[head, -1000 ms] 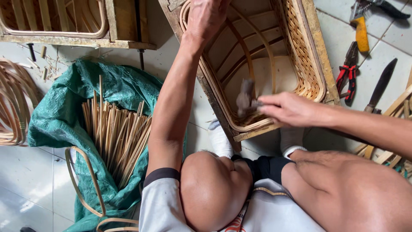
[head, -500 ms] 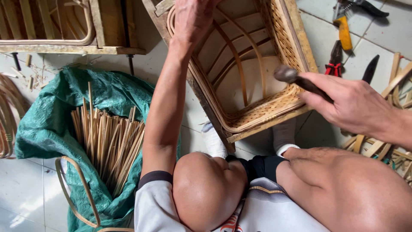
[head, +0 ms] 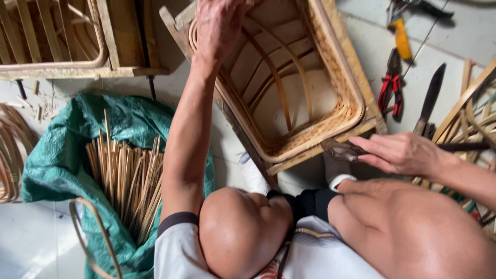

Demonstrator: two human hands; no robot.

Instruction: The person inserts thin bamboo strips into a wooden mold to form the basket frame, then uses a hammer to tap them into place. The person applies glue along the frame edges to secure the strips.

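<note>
While the left hand [head: 219,26] braces the rattan frame [head: 289,88], the right hand [head: 400,153], fingers clamped on the hammer [head: 341,151], seems mid-nailing; next comes an aimed strike.

- Left arm stretched straight out from the shoulder, bare, elbow barely bent, dark-edged sleeve at the upper arm.
- Left hand [head: 219,28] up at the top of view, back toward the camera, fingers curled over and closed in a grip; the fingertips are hidden.
- Right forearm comes in from the right edge, running nearly level.
- Right hand [head: 400,153] low and flat, knuckles up, fingers extended leftward and pinched shut on a dark hammer [head: 341,151].
- Both knees bare and bent up under the arms, the two hands well apart.
</note>
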